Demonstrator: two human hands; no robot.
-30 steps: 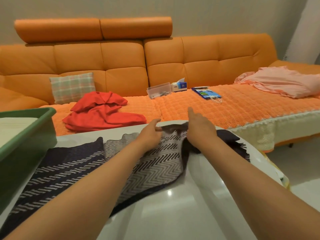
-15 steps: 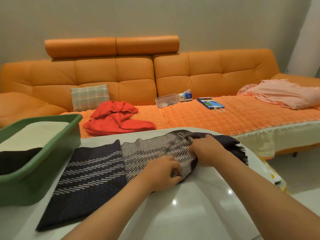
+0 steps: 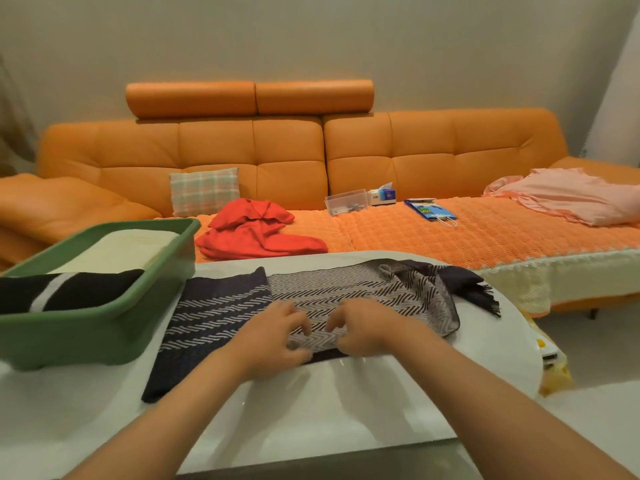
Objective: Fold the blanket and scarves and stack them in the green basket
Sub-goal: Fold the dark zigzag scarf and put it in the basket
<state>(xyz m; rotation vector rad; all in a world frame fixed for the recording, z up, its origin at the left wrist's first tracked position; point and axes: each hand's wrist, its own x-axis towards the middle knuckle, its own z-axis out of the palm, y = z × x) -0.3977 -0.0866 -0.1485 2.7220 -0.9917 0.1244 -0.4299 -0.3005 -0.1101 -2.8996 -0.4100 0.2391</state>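
Green plastic basket [image 3: 104, 330]: one
Folded cloths inside basket: two, cream cloth [image 3: 128, 249], black white-striped cloth [image 3: 86, 289]
Navy-grey herringbone scarf [image 3: 374, 289] right of basket: one

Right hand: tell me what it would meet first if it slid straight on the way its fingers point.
The right hand points leftward along the patterned scarf; it would likely meet the left hand first, across a short gap of fabric.
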